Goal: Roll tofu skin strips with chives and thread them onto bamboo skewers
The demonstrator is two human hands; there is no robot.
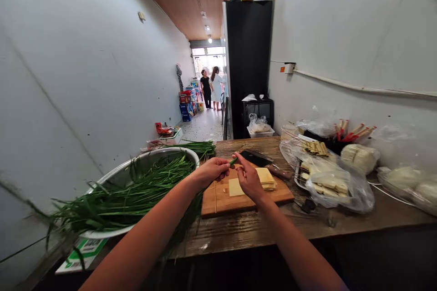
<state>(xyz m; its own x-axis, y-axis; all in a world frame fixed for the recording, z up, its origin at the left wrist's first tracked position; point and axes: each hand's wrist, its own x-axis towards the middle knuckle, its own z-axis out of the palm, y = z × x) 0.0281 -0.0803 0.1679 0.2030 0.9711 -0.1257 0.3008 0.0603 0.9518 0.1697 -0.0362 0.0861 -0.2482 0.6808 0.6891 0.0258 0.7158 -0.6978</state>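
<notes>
My left hand (218,171) pinches a short green bundle of garlic chives (233,162) above the cutting board. From the other side, my right hand (250,181) has its fingertips on the same bundle, fingers curled in. Under my hands on the wooden cutting board (218,204) lies a pale yellow tofu-skin sheet (235,188), with a stack of tofu-skin sheets (268,179) to its right. A thin wooden skewer (215,198) rests along the board's left side. Behind my right hand is a cleaver (256,158), its brown handle pointing right.
A large metal basin (119,170) heaped with long garlic chives (143,195) stands at left. On the right are a tray of skewered food under a plastic bag (336,186), more bagged food (360,158) and red-tipped sticks (355,132). Two people (211,88) stand near the far doorway.
</notes>
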